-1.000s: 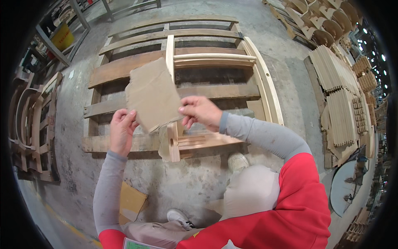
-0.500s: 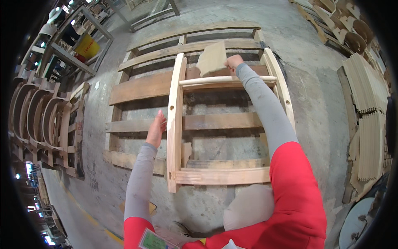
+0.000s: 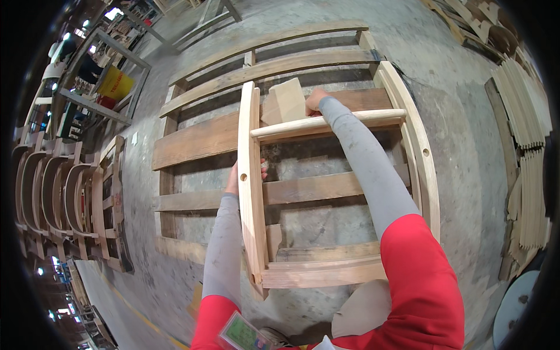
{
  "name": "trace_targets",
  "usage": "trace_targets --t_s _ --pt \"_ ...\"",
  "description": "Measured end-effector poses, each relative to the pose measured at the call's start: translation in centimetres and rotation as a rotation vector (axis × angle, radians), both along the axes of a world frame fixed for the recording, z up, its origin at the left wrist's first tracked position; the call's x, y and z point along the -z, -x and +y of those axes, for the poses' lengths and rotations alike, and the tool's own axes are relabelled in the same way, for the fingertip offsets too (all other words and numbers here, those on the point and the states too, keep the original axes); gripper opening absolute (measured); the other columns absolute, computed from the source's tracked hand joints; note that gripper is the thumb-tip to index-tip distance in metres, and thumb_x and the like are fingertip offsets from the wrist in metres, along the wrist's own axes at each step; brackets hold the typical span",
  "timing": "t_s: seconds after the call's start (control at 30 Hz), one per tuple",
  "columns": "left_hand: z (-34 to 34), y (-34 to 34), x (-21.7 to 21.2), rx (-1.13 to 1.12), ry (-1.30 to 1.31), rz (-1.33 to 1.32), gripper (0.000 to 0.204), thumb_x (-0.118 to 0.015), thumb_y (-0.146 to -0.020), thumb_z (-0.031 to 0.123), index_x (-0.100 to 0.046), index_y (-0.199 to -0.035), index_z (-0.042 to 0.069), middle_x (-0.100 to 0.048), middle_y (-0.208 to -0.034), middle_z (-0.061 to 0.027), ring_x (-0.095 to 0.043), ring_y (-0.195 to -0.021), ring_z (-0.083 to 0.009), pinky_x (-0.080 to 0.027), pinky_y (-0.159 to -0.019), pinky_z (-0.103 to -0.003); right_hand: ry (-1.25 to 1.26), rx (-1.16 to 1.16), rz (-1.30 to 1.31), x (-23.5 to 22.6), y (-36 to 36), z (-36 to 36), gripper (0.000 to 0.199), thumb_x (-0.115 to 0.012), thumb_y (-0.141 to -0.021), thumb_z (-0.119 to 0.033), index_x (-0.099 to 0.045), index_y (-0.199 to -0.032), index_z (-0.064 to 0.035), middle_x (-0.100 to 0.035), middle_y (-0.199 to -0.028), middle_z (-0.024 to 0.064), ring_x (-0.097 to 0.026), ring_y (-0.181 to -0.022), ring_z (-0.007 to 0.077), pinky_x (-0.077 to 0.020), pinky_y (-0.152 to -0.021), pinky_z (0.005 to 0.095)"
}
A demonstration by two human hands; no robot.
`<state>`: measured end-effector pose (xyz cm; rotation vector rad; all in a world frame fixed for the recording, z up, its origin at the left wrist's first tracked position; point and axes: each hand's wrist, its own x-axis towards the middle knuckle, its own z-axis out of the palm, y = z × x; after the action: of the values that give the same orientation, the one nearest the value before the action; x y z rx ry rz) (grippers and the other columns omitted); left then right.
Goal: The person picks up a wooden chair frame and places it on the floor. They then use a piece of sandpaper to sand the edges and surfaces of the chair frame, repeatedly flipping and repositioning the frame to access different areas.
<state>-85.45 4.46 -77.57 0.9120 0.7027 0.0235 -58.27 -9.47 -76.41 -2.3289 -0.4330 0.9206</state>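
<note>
Remotely, I see a pallet (image 3: 197, 142) under a wooden frame (image 3: 248, 204). Beyond the frame's round bar (image 3: 300, 126) is the cardboard (image 3: 286, 102), my right hand (image 3: 316, 102) clamped on its right edge. My left hand (image 3: 233, 179) reaches under the frame's left side; its grip I cannot tell.

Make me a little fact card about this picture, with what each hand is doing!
Left hand: partly hidden behind the frame's left side, fingertips showing past it
Right hand: holding a cardboard piece by its edge
Wooden frame: pale, over the slatted pallet
Far left: wooden parts
Upper left: yellow container
</note>
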Motion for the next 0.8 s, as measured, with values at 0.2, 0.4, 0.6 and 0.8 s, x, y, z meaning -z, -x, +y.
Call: trace_targets --t_s 0.2,0.4,0.6,0.8 --pt "0.4 -0.7 0.9 0.048 -0.047 0.0 0.046 -0.036 -0.085 0.033 -0.045 -0.109 -0.006 -0.056 -0.09 -0.0156 -0.058 -0.066 -0.0217 -0.052 -0.058 -0.033 0.082 -0.226 -0.103 0.0 0.1 1.4 0.015 -0.067 -0.058 -0.006 -0.067 -0.073 -0.002 -0.064 -0.074 0.0107 -0.061 -0.066 0.0201 -0.0479 -0.059 0.0334" --pt "2.0 1.0 1.1 -0.005 -0.064 0.087 0.041 -0.039 -0.085 0.029 -0.046 -0.109 -0.003 -0.057 -0.095 -0.0146 -0.059 -0.069 -0.0242 -0.053 -0.059 -0.034 0.101 -0.458 -0.246 0.6 3.4 7.1 0.021 -0.065 -0.059 -0.012 -0.067 -0.077 -0.0034 -0.064 -0.084 0.0108 -0.062 -0.075 0.0245 -0.048 -0.065 0.0352" --pt "0.4 -1.0 0.9 0.004 0.03 0.01 0.041 -0.039 -0.085 0.029 -0.046 -0.108 -0.005 -0.056 -0.093 -0.0163 -0.059 -0.07 -0.0247 -0.053 -0.061 -0.035 0.275 -0.633 -0.399 3.1 0.7 7.9 0.025 -0.063 -0.062 -0.014 -0.066 -0.086 -0.0065 -0.061 -0.094 0.0129 -0.059 -0.086 0.0269 -0.0463 -0.071 0.0377" --pt "0.7 1.0 1.3 -0.036 0.02 0.01 0.042 -0.037 -0.087 0.027 -0.041 -0.113 -0.005 -0.053 -0.101 -0.0174 -0.057 -0.08 -0.0262 -0.052 -0.071 -0.037 -0.025 -0.391 -0.085 2.1 2.4 6.5 0.029 -0.056 -0.07 0.0 -0.062 -0.097 -0.0078 -0.063 -0.084 0.0099 -0.06 -0.076 0.0142 -0.048 -0.055 0.0308"
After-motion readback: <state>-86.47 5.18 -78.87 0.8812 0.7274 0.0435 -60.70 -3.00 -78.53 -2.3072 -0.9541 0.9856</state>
